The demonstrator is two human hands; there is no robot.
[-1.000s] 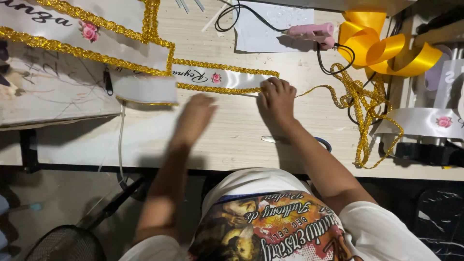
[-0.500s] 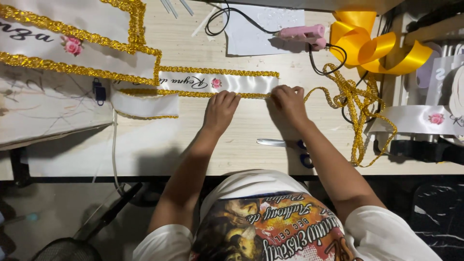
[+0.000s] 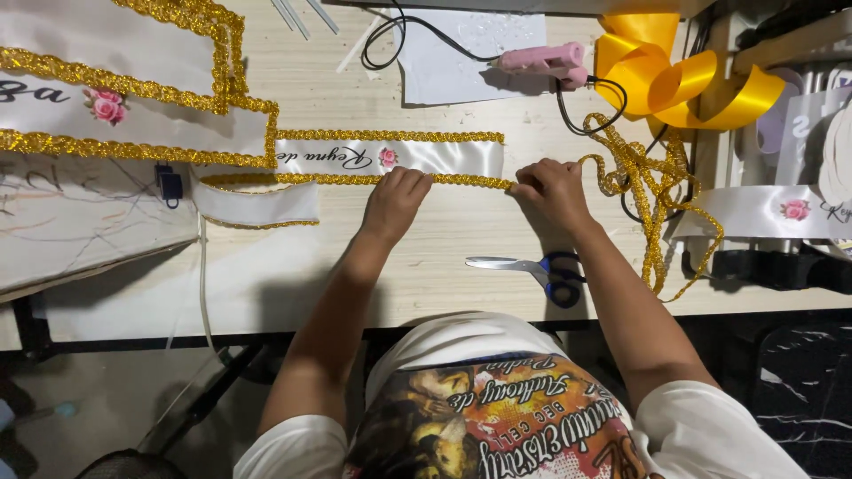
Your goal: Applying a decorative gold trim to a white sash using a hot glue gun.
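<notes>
A white satin sash (image 3: 426, 156) with dark script and a small pink rose lies flat on the pale wooden table (image 3: 355, 275). Gold braided trim (image 3: 470, 181) runs along its lower edge. My left hand (image 3: 395, 200) presses its fingertips down on that trim near the middle of the sash. My right hand (image 3: 550, 191) pinches the trim at the sash's right end. From there the trim runs on into a loose tangle (image 3: 652, 191) at the right.
Blue-handled scissors (image 3: 532, 268) lie just below my right wrist. A pink glue gun (image 3: 541, 60) with a black cord rests on white paper (image 3: 461, 53) at the back. Yellow ribbon (image 3: 674, 75) curls at the back right. Larger gold-trimmed sashes (image 3: 133, 124) lie at the left, another sash (image 3: 763, 211) at the right.
My left hand came up from the bare table onto the sash's lower trim. My right hand slid right along the trim to the sash's end.
</notes>
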